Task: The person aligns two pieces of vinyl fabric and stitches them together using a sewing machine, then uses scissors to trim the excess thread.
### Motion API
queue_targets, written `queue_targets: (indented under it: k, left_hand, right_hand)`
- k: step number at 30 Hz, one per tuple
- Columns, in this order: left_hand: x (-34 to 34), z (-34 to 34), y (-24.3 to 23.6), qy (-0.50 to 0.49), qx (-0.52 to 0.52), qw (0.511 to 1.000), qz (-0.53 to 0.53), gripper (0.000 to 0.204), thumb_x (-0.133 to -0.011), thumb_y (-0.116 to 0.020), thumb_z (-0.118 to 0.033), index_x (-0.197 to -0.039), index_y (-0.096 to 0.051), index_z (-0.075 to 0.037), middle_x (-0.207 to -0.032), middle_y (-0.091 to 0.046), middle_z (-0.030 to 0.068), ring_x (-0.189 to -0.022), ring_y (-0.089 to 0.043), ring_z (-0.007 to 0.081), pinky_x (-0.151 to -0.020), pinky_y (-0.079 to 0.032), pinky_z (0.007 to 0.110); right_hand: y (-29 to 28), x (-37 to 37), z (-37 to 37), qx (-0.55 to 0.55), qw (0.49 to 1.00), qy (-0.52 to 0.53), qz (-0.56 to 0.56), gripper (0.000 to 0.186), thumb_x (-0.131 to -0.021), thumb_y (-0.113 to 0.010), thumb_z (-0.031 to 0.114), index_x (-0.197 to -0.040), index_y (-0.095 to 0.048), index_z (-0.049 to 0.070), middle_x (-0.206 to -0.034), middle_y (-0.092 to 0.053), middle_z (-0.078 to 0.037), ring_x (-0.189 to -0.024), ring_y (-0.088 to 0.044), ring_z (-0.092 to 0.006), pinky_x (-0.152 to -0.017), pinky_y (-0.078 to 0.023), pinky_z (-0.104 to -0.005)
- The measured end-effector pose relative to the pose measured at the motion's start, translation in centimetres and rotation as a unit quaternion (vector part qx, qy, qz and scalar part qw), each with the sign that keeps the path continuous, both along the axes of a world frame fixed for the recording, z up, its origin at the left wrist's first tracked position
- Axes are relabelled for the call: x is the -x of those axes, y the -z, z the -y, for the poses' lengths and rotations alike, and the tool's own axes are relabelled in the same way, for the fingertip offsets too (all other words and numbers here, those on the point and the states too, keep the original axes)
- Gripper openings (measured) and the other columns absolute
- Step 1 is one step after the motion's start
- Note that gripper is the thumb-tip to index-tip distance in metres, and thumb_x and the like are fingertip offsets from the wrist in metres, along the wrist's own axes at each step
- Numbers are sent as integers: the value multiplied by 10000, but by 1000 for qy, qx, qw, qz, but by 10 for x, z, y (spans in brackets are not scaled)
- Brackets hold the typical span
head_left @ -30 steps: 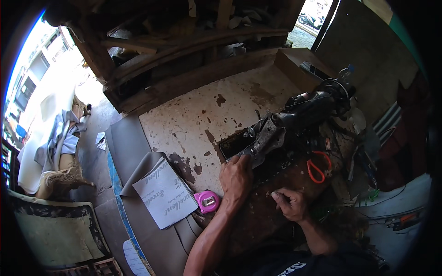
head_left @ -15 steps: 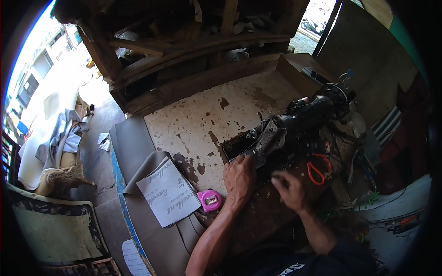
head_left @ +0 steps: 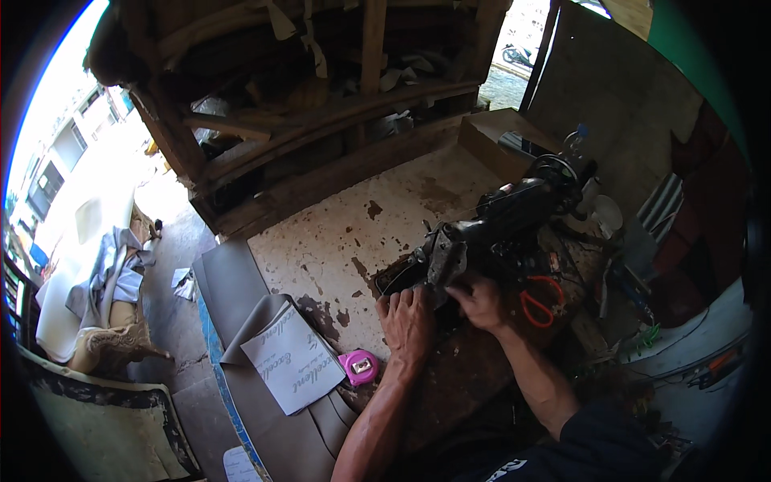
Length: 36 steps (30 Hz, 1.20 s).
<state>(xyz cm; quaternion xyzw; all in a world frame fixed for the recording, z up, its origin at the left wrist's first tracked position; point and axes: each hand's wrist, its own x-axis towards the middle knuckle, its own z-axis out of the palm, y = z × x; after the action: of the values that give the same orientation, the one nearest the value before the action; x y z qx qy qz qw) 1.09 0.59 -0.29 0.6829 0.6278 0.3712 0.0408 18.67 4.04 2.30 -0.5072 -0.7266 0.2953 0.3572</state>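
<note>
A dark, worn sewing machine (head_left: 498,221) stands on a stained worktable (head_left: 337,241). My left hand (head_left: 408,321) lies flat on dark material (head_left: 450,377) just in front of the machine's head. My right hand (head_left: 480,301) is beside it, fingers curled right under the needle end of the machine; what they pinch is hidden. Orange-handled scissors (head_left: 536,301) lie just right of my right hand. A pink tape measure (head_left: 359,366) sits on the table left of my left forearm.
Grey sheet material (head_left: 241,297) and a white printed paper (head_left: 291,365) hang over the table's left edge. A wooden rack (head_left: 305,120) with scraps rises behind the table. A cardboard box (head_left: 498,136) sits at the far right. An upholstered chair frame (head_left: 96,321) stands on the floor at left.
My right hand has moved up from the dark material near the table's front to the machine's needle end. The left hand stayed almost in place.
</note>
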Motion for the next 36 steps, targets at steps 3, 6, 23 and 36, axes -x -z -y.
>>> queue_targets:
  k: [3,6,23,36]
  left_hand:
    - [-1,1,6,0,-38,999,-28,219,-863,-669,-93,-1081,-679,-102,-954,-693,80,-964,-661,284,-991,-442,480]
    - [-1,7,3,26,-144,988,-55,312,-834,-650,-83,-1144,-674,-56,-1087,-692,119,-1140,-648,317,-1135,-411,502]
    - [149,114,-41,-321,58,932,-157,460,-913,-723,-206,-1339,-618,-68,-1220,-629,227,-1163,-575,441,-998,-470,516]
    - [185,147,-14,-460,177,870,-17,915,-799,-851,-481,-1498,-471,-30,-1402,-538,238,-1309,-485,454,-1089,-392,583]
  right_hand:
    - [-9,-1,22,168,931,26,-322,172,-1035,-624,216,-1114,-652,65,-895,-701,-67,-672,-681,-170,-583,-517,-305]
    - [-7,-21,34,268,861,-12,-432,159,-1064,-583,201,-1171,-597,84,-846,-673,-38,-596,-616,-130,-544,-483,-264]
    - [22,102,96,-245,942,-217,73,857,-883,-706,609,-1564,-423,171,-1537,-451,-172,-1344,-535,-349,-1013,-537,-489]
    - [-28,-137,82,-169,917,341,122,324,-728,-832,55,-1012,-675,47,-1064,-648,-158,-1034,-646,-378,-877,-524,-478]
